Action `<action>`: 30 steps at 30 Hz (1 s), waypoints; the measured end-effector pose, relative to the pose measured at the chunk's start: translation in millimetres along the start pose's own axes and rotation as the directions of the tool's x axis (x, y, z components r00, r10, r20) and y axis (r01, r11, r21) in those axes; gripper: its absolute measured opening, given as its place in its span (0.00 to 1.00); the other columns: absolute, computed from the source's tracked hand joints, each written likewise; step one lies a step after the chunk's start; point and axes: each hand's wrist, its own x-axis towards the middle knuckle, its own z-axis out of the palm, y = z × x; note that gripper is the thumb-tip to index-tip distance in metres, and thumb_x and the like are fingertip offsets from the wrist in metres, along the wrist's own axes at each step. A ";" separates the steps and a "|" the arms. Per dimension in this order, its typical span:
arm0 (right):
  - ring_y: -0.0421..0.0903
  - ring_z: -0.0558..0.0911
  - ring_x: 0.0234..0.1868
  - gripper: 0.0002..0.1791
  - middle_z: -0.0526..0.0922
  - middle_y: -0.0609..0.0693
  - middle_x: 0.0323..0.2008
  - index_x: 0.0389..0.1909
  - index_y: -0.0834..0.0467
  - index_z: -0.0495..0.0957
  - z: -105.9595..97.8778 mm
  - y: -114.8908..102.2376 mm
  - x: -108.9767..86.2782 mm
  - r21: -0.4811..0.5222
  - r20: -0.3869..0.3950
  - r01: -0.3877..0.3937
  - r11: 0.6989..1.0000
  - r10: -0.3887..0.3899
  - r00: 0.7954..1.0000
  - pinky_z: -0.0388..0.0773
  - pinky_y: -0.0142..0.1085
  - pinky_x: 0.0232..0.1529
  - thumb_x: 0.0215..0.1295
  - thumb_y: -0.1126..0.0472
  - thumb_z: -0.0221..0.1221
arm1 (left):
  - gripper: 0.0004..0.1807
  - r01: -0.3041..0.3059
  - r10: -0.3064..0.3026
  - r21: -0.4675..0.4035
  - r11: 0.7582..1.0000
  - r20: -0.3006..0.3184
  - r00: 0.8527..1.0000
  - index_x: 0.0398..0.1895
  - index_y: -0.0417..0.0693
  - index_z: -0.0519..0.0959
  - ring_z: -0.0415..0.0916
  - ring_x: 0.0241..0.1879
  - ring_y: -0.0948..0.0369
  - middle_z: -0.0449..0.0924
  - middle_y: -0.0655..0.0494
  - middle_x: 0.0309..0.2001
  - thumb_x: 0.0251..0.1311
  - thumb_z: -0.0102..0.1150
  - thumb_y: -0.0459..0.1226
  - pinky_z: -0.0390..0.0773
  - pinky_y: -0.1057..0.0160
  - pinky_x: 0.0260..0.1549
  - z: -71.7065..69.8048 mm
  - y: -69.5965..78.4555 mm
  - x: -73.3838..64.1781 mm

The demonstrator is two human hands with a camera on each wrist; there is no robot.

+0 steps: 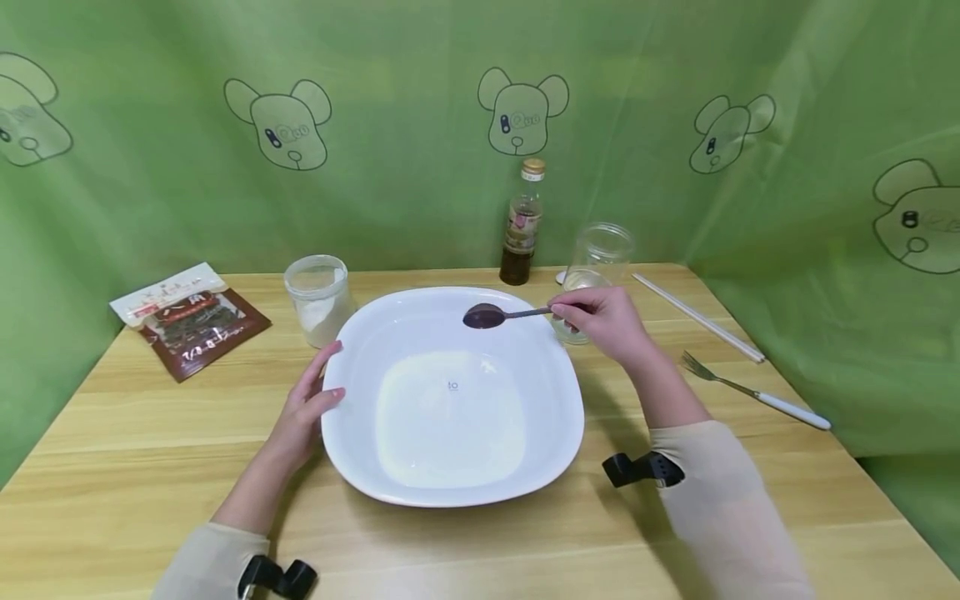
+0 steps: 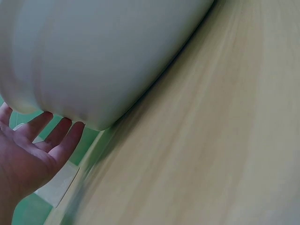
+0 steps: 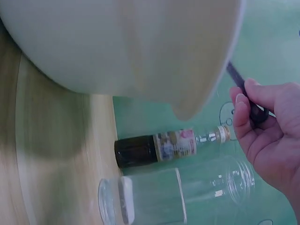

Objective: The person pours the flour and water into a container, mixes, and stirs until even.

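Observation:
A large white basin (image 1: pixel 450 417) stands on the table, with only a small printed mark on its floor. My left hand (image 1: pixel 303 408) rests against its left side, fingertips at the rim. In the left wrist view, the spread fingers (image 2: pixel 70 136) touch the outer wall. Over the basin's far right part, my right hand (image 1: pixel 600 321) pinches a dark spoon (image 1: pixel 483 316) by the handle end, its bowl level above the basin. The right wrist view shows thumb and fingers round the handle (image 3: pixel 236 75), while the basin wall hides the spoon's bowl.
Behind the basin stand a capped bottle of dark liquid (image 1: pixel 521 229) and a clear jar (image 1: pixel 603 250). To the left are a jar of white powder (image 1: pixel 321 300) and a brown packet (image 1: pixel 191 321). White chopsticks (image 1: pixel 697 317) and a fork (image 1: pixel 757 394) lie at right.

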 end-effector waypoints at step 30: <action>0.43 0.76 0.23 0.13 0.78 0.61 0.27 0.43 0.77 0.68 20.5 -5.2 2.4 0.283 0.361 -0.254 0.925 0.143 0.922 0.77 0.34 0.28 0.56 0.74 0.49 | 0.33 0.032 -0.032 0.027 0.999 -0.018 0.999 0.64 0.50 0.51 0.67 0.46 0.57 0.52 0.43 0.60 0.51 0.43 0.30 0.75 0.59 0.38 -1.5 1.5 1.6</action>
